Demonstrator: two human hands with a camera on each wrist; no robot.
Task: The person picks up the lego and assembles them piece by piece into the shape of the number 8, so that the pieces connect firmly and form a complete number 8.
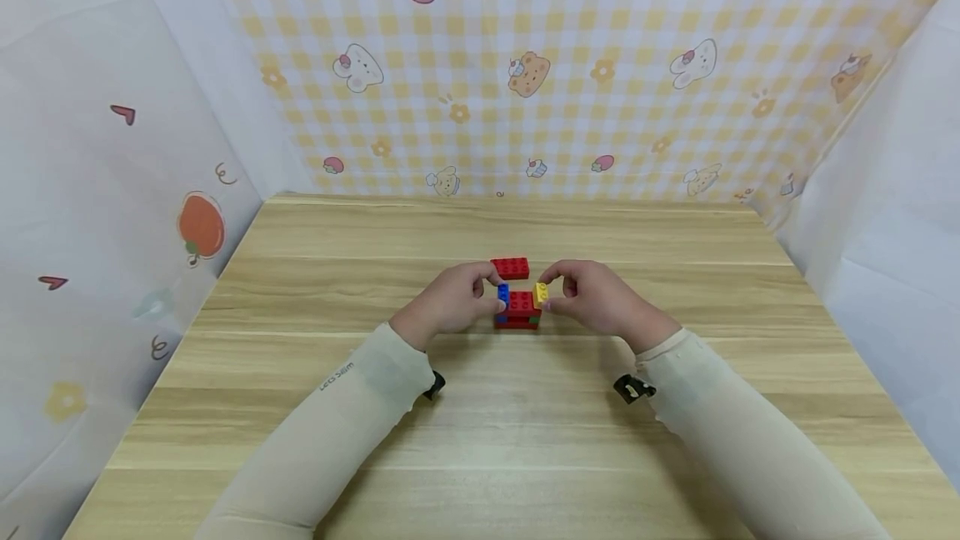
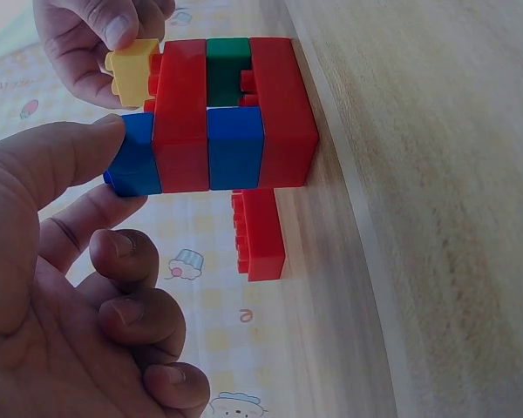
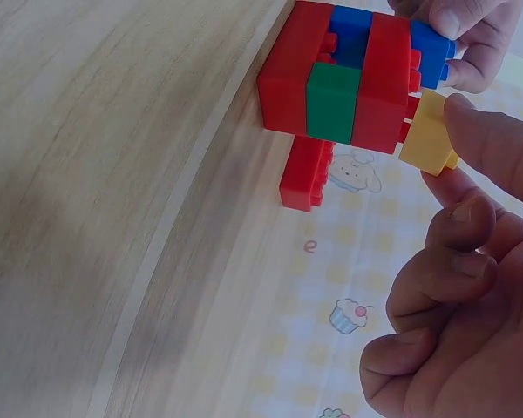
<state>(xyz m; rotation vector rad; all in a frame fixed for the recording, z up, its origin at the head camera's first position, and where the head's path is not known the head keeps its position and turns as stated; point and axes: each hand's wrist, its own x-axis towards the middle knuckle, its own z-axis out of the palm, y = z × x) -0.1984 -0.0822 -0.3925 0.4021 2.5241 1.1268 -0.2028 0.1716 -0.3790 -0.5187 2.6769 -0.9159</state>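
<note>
I'm pinching blue brick (image 2: 138,158) in left hand (image 1: 454,300), yellow brick (image 3: 427,135) in right hand (image 1: 596,298), probably light, stiff, best held by ends.

Hiding part of the loose red toy brick (image 2: 266,239) behind the brick stack (image 2: 181,122) in both wrist views, cutting off left sleeve (image 1: 337,432) and right sleeve (image 1: 757,440) at the head view's lower edge, blurring the sleeve lettering (image 1: 337,376), cropping left hand (image 2: 61,322) and right hand (image 3: 479,340) at wrist-view edges

The head camera looks down; wrist views (much nearer) share the brick stack (image 2: 225,131) from opposite sides.
</note>
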